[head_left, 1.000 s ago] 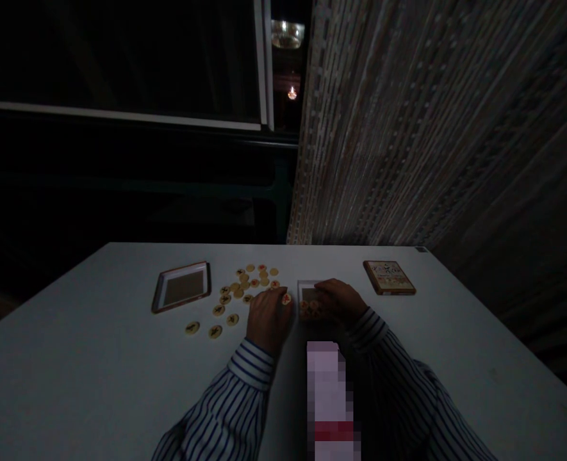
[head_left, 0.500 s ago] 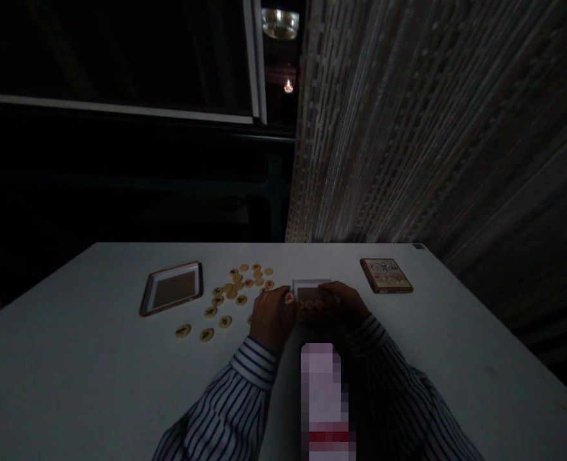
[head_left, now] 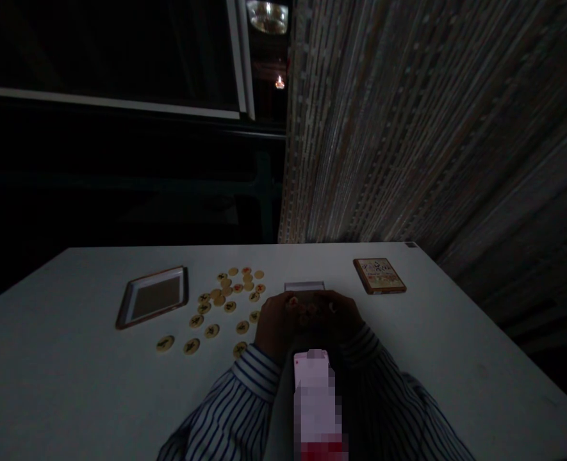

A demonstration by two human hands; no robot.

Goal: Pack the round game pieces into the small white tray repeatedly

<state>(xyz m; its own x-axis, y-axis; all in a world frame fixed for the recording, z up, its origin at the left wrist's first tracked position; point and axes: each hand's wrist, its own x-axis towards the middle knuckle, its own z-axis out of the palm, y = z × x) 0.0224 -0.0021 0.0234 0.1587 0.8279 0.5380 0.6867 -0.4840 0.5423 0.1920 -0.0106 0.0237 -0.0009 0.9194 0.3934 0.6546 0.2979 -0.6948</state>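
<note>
My left hand [head_left: 272,323] is closed on a round wooden Chinese chess piece [head_left: 293,301] with a red mark, at the near left of a small open box [head_left: 305,285]. Across from it, my right hand [head_left: 348,318] has its fingers bent over the box's right side. A small pale spot shows at those fingertips, too dark to name. More pieces lie dimly visible in shadow between the hands. Loose Chinese chess pieces [head_left: 211,331], several with dark or red characters, are scattered on the table left of my left hand.
An open shallow tray [head_left: 121,314] with a brown rim stands on the white table [head_left: 95,384] at the left. A flat printed box [head_left: 379,275] lies at the right. Nearest me is a bright pixelated phone-like slab [head_left: 314,397]. A string curtain [head_left: 360,128] hangs behind.
My hands have come closer together over the small box, the right one moving left and toward me. The view has shifted slightly, so more pieces show beside my left wrist.
</note>
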